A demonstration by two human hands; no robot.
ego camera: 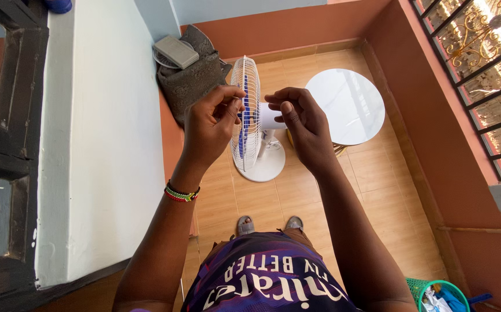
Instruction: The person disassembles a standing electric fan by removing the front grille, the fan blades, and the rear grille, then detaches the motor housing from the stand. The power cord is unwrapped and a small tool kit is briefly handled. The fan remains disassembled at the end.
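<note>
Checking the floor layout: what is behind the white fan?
Behind the fan, a round white tabletop stands on the tiled floor. The right hand covers the fan's rear; the table's legs are mostly hidden.

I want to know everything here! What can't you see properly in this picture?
Head view:
- Fan middle: hidden behind the left hand and right hand.
- Anything pinched in the fingers: too small.
- Green basket: cut off by the bottom edge.
- Feet: partly covered by the shirt.
</note>
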